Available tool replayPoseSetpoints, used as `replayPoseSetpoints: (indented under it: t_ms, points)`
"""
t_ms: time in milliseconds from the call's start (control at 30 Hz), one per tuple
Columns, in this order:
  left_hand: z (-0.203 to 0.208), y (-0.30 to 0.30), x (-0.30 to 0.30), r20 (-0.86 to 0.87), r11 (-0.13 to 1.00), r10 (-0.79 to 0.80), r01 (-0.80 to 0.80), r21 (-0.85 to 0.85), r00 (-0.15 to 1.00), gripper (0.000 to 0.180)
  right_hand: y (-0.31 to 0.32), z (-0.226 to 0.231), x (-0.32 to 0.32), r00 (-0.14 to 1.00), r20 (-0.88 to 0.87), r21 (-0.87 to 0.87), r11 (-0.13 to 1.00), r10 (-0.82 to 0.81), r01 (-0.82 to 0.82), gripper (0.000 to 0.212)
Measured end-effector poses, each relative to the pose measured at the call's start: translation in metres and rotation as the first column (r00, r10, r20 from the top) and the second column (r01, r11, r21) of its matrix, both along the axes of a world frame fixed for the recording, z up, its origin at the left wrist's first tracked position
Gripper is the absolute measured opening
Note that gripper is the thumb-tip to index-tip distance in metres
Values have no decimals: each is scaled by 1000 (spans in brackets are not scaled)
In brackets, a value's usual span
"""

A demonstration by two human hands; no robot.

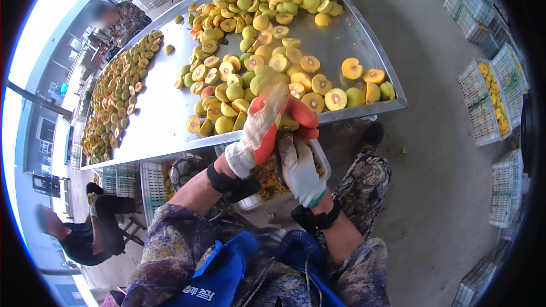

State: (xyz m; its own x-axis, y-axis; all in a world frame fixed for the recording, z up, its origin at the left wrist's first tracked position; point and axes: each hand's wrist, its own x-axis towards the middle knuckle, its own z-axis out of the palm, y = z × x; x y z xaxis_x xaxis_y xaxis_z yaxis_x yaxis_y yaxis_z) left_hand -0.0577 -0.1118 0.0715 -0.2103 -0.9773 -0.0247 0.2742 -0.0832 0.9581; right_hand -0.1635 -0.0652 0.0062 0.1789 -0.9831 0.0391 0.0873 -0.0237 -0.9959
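Observation:
My hands meet over the near edge of a metal table (pixel 142 131), both in white work gloves. Orange coating covers the palm and fingers of the glove on my left hand (pixel 264 122), which is closed round a piece of yellow-green peach (pixel 288 123). Just below and against it, my right hand (pixel 300 165) is closed, its glove stained dark at the fingers. What its fingers grip is hidden. Cut peach halves (pixel 335 99), many showing a brown pit hollow, lie on the table just beyond my hands.
A white crate (pixel 324 165) with yellow-brown scraps (pixel 267 179) stands below my hands. More peach halves (pixel 122 88) line the table's left side. Stacked crates (pixel 480 102) stand at right. One person (pixel 79 239) sits at left, another (pixel 128 20) at the table's far left.

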Motion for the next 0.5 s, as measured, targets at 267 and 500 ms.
replayPoseSetpoints:
  t_ms: [267,500]
  points:
    - [-9,7,7,25,1000,13,-13,20,1000,73,-5,-18,9,999,46,-88,996,19,-15,30]
    - [-4,7,0,78,998,59,-56,-37,995,56,-8,-24,10,997,62,-187,981,-49,60,30]
